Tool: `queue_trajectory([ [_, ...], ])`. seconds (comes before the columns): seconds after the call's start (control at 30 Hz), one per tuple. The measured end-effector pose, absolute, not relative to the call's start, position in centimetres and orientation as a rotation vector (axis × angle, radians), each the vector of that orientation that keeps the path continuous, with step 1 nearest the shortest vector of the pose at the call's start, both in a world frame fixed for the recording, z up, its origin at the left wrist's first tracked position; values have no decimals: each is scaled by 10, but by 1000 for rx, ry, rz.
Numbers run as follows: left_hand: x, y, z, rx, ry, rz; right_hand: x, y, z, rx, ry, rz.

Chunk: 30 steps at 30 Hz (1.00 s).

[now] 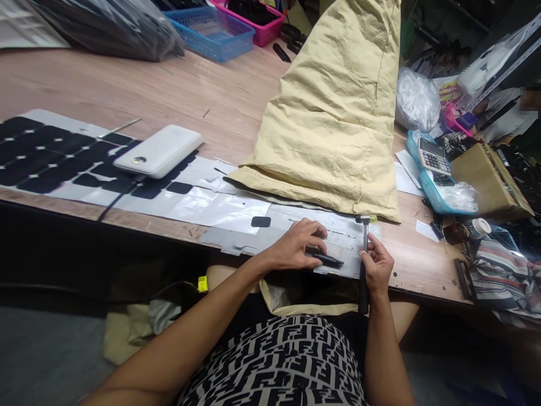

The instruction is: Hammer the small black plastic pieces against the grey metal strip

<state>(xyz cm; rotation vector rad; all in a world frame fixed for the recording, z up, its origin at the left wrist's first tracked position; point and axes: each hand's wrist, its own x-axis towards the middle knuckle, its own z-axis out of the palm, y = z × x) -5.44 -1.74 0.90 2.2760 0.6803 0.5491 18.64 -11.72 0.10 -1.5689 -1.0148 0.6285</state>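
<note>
My right hand (378, 265) is closed around a small hammer (364, 237). The hammer stands nearly upright at the bench edge, its metal head up and its black grip down. My left hand (298, 245) rests on a grey sheet (230, 239), thumb and curled fingers around a slim black piece (332, 260) whose exact kind I cannot make out. Left of that hand lies a small black rounded patch (261, 222) on white sheeting (198, 206). Beyond both hands, a large beige cloth bag (329, 129) covers part of the bench.
A white power bank (163, 149) with a cable lies on black rounded pieces (38, 149). Farther back stand a blue basket (215, 36) and a pink basket (270, 31). At right are a calculator (434, 156), a cardboard box (486, 180) and striped cloth (502, 276).
</note>
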Motion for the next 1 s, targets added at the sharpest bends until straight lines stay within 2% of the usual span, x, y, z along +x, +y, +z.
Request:
queue_trajectory([
  [0.2, -66, -54, 8, 2334, 577, 437, 185, -118, 4, -1583, -1062, 629],
  [0.33, -67, -59, 8, 2322, 568, 509, 186, -118, 3, -1589, -1077, 628],
  [0.5, -66, -14, 17, 2239, 1146, 708, 186, -118, 4, -1599, -1084, 626],
  [0.6, -65, 16, 21, 2288, 1517, 604, 186, -118, 3, -1606, -1088, 628],
  [0.73, -64, 36, 25, 2277, 1706, 493, 187, -118, 1, -1604, -1090, 629],
  [1.0, -62, 60, 23, 2115, 1513, 984, 187, -119, 1, -1614, -1102, 623],
])
